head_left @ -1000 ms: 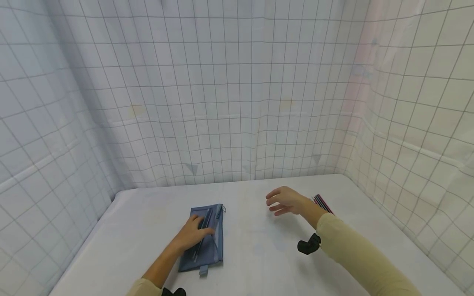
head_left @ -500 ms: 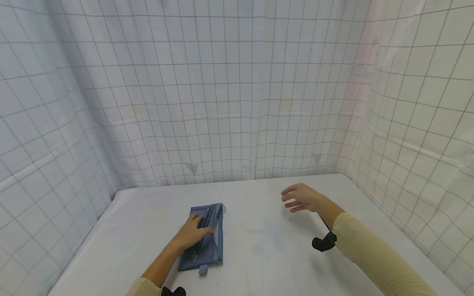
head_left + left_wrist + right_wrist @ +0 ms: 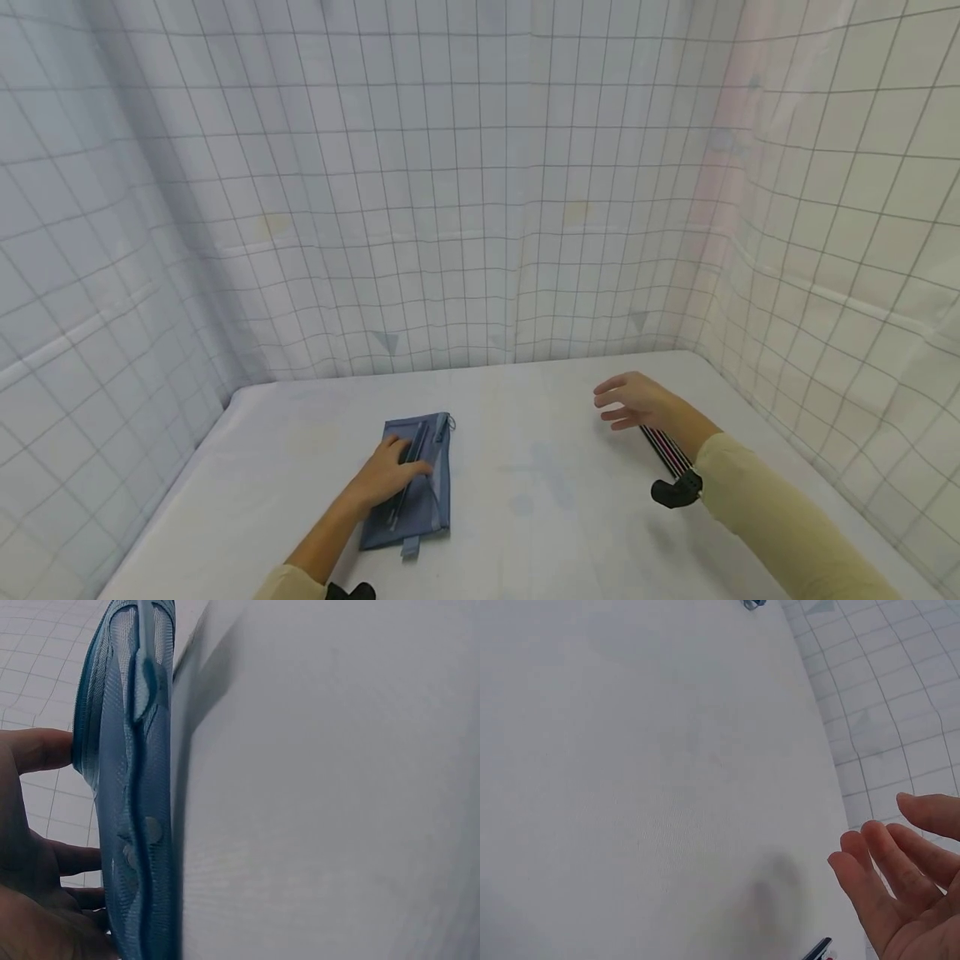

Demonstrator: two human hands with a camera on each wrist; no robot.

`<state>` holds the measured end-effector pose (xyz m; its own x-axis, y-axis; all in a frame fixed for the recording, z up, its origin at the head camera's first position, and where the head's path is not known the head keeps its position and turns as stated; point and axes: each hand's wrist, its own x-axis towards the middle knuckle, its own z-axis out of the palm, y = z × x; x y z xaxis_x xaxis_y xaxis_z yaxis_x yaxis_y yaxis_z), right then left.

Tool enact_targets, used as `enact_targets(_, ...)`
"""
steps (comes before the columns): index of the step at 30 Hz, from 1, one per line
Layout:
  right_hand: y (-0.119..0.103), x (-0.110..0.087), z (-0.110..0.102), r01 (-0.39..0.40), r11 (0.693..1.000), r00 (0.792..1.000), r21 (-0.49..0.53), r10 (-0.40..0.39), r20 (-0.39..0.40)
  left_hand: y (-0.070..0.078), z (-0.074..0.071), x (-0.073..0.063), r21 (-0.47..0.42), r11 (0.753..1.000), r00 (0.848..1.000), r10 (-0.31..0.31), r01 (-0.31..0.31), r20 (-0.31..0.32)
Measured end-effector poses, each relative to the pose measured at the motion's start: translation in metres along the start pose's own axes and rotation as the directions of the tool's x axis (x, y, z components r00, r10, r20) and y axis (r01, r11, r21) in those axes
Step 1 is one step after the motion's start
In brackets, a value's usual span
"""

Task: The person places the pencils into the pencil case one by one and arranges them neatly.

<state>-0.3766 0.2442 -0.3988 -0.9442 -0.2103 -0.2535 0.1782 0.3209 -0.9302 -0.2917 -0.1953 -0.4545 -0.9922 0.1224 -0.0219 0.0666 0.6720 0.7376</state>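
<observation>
A flat blue zippered pencil case point(image 3: 422, 515) lies on the white table, left of the middle in the head view. Long thin dark items show along its top face; whether they are inside or on it is hard to tell. My left hand point(image 3: 386, 477) rests on the case, and its fingertips touch the upper face in the left wrist view. My right hand point(image 3: 636, 402) hovers over the right side of the table with loose, spread fingers and holds nothing. Below its wrist lie several dark and red pencils point(image 3: 666, 450), partly hidden by the arm; one end point(image 3: 820, 948) shows in the right wrist view.
The white table point(image 3: 517, 475) ends at a back edge, with white grid-patterned curtains point(image 3: 480, 208) standing behind it and on both sides. A black wrist camera point(image 3: 677, 490) hangs under the right forearm.
My right hand has drifted to the right, over the pencils, its fingers still loose. The left hand and the pencil case have stayed in place.
</observation>
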Motion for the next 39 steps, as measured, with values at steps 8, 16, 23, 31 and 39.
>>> enact_targets(8, 0.013, -0.008, -0.020, -0.016, 1.000, 0.998, -0.022, 0.015, -0.055, 0.000, 0.001, 0.001, 0.008, 1.000, 1.000, -0.004, 0.004, -0.001)
enact_targets(16, 0.025, -0.013, -0.036, -0.027, 0.997, 0.995, -0.078, 0.019, -0.097, 0.001, 0.001, 0.001, 0.007, 1.000, 1.000, 0.003, -0.003, -0.003)
enact_targets(23, 0.034, -0.014, -0.043, -0.039, 0.993, 0.992, -0.115, 0.025, -0.124, 0.000, 0.001, 0.002, 0.006, 1.000, 1.000, 0.003, -0.002, -0.007)
enact_targets(31, 0.040, -0.017, -0.043, -0.038, 0.975, 0.989, -0.221, 0.005, -0.149, -0.003, 0.002, 0.003, 0.021, 1.000, 1.000, 0.008, -0.008, -0.013)
enact_targets(39, 0.046, -0.012, -0.033, -0.030, 0.932, 0.974, -0.361, -0.054, -0.221, -0.003, 0.002, 0.001, 0.013, 1.000, 1.000, 0.013, -0.012, -0.014)
